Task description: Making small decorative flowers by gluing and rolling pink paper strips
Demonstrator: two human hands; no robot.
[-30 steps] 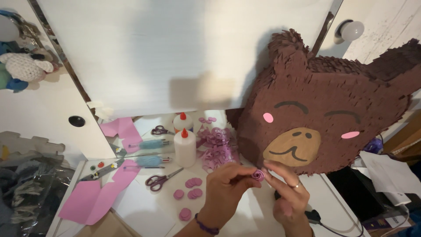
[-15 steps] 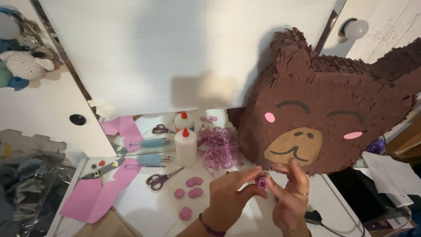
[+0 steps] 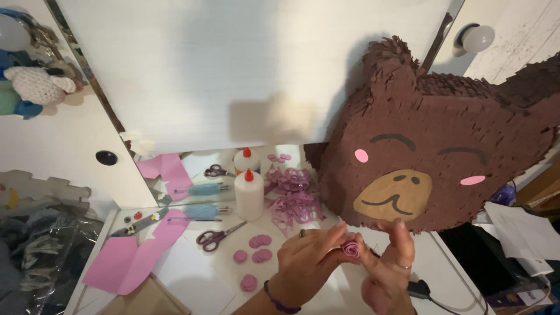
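A small rolled pink paper flower [image 3: 351, 248] is pinched between the fingertips of both hands above the white table [image 3: 192, 274]. My left hand [image 3: 306, 265] grips it from the left. My right hand [image 3: 388, 265] closes on it from the right, with one finger raised. Just behind stands a big brown fringed bear-head piñata [image 3: 431, 146] with pink cheeks and a tan muzzle. Left of the hands lie several pink paper discs [image 3: 256, 248].
A white glue bottle with a red tip [image 3: 249, 195], purple-handled scissors [image 3: 216, 235], a heap of curled pink paper strips [image 3: 294, 201], pink paper sheets [image 3: 137, 256] and a blue pen [image 3: 195, 211] lie on the table. A mirrored cupboard door stands behind. A black cable [image 3: 423, 290] runs on the right.
Both hands have risen slightly and closed tighter around the rolled flower, which is turned a little more towards me. The piñata and table items have not moved.
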